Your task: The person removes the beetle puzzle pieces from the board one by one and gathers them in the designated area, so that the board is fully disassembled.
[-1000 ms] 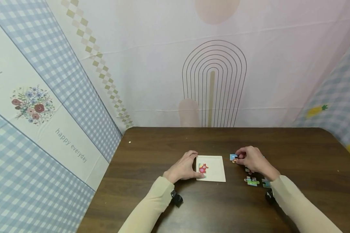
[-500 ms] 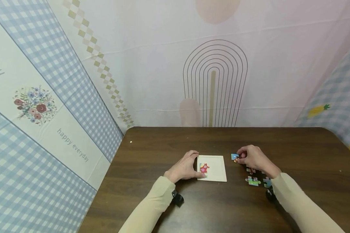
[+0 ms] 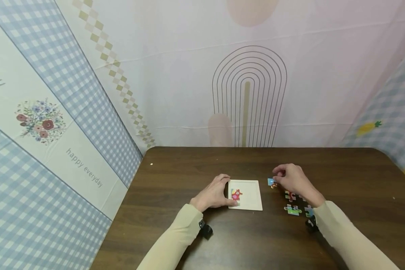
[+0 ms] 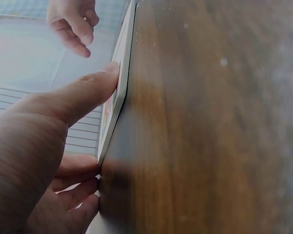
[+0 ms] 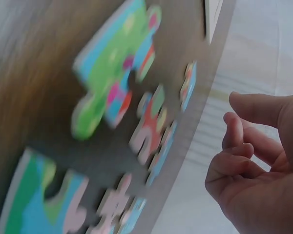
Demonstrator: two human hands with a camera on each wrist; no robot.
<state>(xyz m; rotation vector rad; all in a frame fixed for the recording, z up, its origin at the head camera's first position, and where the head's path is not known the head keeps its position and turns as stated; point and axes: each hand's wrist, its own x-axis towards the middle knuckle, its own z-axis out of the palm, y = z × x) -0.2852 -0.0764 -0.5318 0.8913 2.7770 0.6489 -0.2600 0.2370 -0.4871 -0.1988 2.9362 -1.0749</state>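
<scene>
A square white puzzle tray lies flat on the brown table, with a red-patterned jigsaw piece in its left part. My left hand grips the tray's left side, thumb over the near-left part and fingers at the far-left corner. To the right, my right hand hovers over loose jigsaw pieces; in the right wrist view its loosely bent fingers hold nothing. Nearest to its fingertips in the head view is a small blue jigsaw piece on the table, partly covered by the hand.
Below the right hand lie a red piece, a green piece and a blue-green piece; a pink piece shows in the right wrist view. A patterned cloth hangs behind the table's far edge.
My right hand has risen slightly away from the blue piece, uncovering more of the red piece. The left hand keeps its grip on the tray.
</scene>
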